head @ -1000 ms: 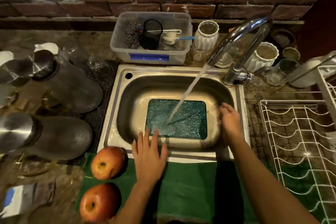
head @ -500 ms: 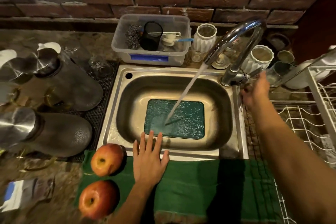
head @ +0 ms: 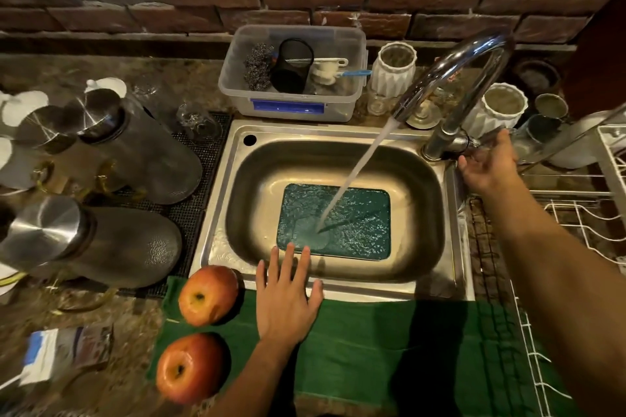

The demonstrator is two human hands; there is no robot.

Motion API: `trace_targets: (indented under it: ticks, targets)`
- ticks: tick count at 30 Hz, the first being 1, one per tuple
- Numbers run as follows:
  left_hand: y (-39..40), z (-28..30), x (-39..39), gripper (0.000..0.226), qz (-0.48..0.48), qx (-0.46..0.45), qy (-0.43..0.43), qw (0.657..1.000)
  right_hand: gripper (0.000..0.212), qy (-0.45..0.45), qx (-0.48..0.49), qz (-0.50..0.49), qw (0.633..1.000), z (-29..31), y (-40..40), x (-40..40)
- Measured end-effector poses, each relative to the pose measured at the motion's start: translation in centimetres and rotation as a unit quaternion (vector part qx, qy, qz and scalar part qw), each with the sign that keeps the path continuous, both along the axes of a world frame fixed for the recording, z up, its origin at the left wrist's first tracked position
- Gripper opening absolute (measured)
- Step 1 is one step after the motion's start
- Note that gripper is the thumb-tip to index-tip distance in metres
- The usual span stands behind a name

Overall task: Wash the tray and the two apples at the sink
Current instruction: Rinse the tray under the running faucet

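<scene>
- At the bottom of the sink [head: 454, 213], the green tray [head: 355, 213] lies flat and covered with water; the stream from the tap [head: 454, 78] lands on its front-left part.
- Off the sink's front-left corner, the two apples sit on a green cloth [head: 389, 349] that runs along the front rim: the nearer apple [head: 192, 367] at the cloth's left edge, the farther apple [head: 208, 294] just behind it and close to the sink rim. Both look dry and untouched.
- The left hand [head: 286, 298] lies flat, fingers spread, across the front rim and the cloth, with fingertips reaching over the tray's near edge; it holds nothing.
- The right hand [head: 487, 166] is open and loose at the sink's back-right corner, just beside the tap's base; it grasps nothing, and I cannot tell whether it touches the lever.
- Progress, as I judge it: early. The water is running and the tray is getting a rinse, but no scrubbing is visible; both apples remain to be washed.
- A clear tub [head: 294, 78] behind the back rim holds steel scourers and a brush, should scrubbing be wanted.
- Writing: the tub's blue label and a blue-and-white packet [head: 64, 354] on the counter at front left are too blurred to read.
</scene>
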State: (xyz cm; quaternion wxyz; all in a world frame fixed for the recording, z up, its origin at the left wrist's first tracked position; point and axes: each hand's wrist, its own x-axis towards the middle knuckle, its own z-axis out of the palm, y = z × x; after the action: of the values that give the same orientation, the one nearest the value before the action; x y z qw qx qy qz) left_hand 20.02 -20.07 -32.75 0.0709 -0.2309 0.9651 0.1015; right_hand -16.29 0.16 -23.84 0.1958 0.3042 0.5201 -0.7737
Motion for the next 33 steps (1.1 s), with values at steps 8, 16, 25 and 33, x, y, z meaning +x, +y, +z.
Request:
trace_targets:
  ticks: [8, 16, 25, 33]
  targets:
    - [0.0, 0.1, -0.1, 0.066, 0.000, 0.001, 0.003, 1.000, 0.045, 0.017, -0.007, -0.010, 1.000, -0.1, -0.2, 0.1]
    - [0.1, 0.2, -0.1, 0.067, -0.001, 0.003, 0.003, 1.000, 0.054, 0.011, -0.005, -0.028, 1.000, -0.8, -0.2, -0.3]
    - [0.0, 0.1, -0.1, 0.066, -0.003, 0.004, 0.006, 1.000, 0.045, 0.035, 0.002, -0.062, 0.997, -0.6, -0.7, -0.5]
    - [0.0, 0.1, -0.1, 0.067, 0.000, 0.010, -0.001, 1.000, 0.044, 0.055, 0.127, -0.078, 0.987, -0.4, -2.1, -0.4]
